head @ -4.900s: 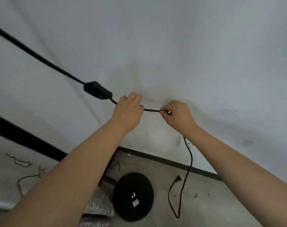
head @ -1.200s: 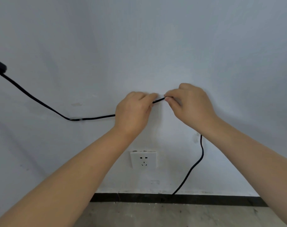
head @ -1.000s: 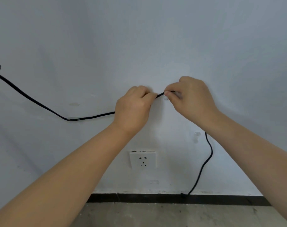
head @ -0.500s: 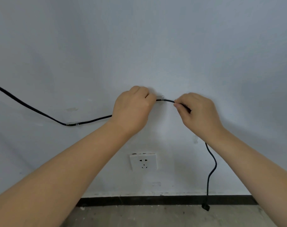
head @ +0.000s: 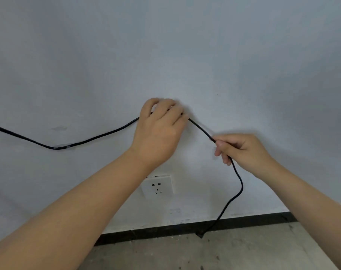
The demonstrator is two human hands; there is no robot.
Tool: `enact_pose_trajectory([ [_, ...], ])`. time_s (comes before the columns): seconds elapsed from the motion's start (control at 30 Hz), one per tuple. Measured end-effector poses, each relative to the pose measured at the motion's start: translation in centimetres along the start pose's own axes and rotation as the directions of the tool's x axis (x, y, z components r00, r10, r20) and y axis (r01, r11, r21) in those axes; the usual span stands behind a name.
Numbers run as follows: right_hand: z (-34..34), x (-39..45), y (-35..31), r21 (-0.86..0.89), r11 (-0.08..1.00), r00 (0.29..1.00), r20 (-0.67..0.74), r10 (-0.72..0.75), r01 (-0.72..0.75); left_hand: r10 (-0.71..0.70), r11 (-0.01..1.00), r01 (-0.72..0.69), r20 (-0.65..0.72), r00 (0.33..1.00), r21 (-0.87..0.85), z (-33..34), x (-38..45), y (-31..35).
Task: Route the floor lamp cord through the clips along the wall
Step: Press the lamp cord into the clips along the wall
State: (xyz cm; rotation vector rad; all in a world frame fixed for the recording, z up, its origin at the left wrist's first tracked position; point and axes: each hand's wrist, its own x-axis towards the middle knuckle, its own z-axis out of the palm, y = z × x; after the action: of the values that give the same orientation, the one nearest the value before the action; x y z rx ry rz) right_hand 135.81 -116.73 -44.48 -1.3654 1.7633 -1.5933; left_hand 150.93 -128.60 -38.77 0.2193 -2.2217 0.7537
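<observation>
The black lamp cord point(head: 99, 136) runs along the white wall from the left edge, dips through a small clear clip point(head: 68, 147), then rises to my left hand point(head: 159, 131). My left hand presses the cord against the wall at about mid-height; any clip there is hidden under the fingers. From there the cord slopes down right into my right hand point(head: 241, 149), which is closed around it, close to another small clear clip point(head: 214, 149). Below my right hand the cord hangs loose and its plug end point(head: 200, 235) touches the floor by the skirting.
A white wall socket point(head: 158, 187) sits below my left wrist, partly covered by my forearm. A black skirting strip point(head: 243, 221) runs along the base of the wall above the grey concrete floor point(head: 224, 254).
My right hand has slid down and to the right along the cord, away from my left hand. My left hand stays pressed on the wall. The hanging end has swung slightly.
</observation>
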Motion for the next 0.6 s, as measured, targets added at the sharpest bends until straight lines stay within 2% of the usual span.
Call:
enact_pose_trajectory([
  [0.07,-0.4,-0.8,0.8,0.049,0.995,0.996,0.042,0.083,-0.085,-0.006,1.0,0.004,-0.084,0.996,-0.023,0.8,-0.4,1.2],
  [0.1,-0.6,-1.3,1.4,0.069,0.989,0.99,0.058,0.127,-0.131,-0.019,0.996,0.011,-0.086,0.996,-0.089,1.2,-0.7,1.9],
  [0.13,-0.7,-1.7,2.0,0.084,0.98,0.982,0.07,0.174,-0.179,-0.06,0.98,0.051,-0.038,0.997,-0.194,1.5,-1.0,2.8],
  [0.17,-0.7,-2.3,2.7,0.093,0.969,0.972,0.08,0.22,-0.227,-0.142,0.936,0.154,0.059,0.988,-0.318,1.7,-1.3,3.8],
  [0.2,-0.7,-2.8,3.4,0.099,0.957,0.96,0.088,0.265,-0.273,-0.259,0.849,0.316,0.189,0.947,-0.424,1.9,-1.6,4.9],
  [0.23,-0.7,-3.4,4.2,0.096,0.945,0.948,0.09,0.305,-0.313,-0.361,0.728,0.481,0.322,0.875,-0.489,2.2,-1.9,5.8],
  [0.3,-0.3,-4.3,5.6,0.062,0.929,0.93,0.074,0.361,-0.366,-0.467,0.504,0.66,0.468,0.751,-0.557,3.5,-2.7,7.3],
  [0.37,0.3,-4.7,6.6,0.052,0.924,0.925,0.028,0.378,-0.379,-0.501,0.376,0.701,0.503,0.704,-0.607,4.5,-3.2,8.3],
  [0.47,1.1,-4.4,7.5,0.066,0.929,0.926,-0.083,0.369,-0.364,-0.524,0.28,0.722,0.529,0.667,-0.633,5.6,-3.6,9.1],
  [0.6,1.9,-4.1,8.1,0.004,0.956,0.927,-0.241,0.287,-0.295,-0.612,0.15,0.75,0.536,0.582,-0.644,6.4,-3.8,10.0],
])
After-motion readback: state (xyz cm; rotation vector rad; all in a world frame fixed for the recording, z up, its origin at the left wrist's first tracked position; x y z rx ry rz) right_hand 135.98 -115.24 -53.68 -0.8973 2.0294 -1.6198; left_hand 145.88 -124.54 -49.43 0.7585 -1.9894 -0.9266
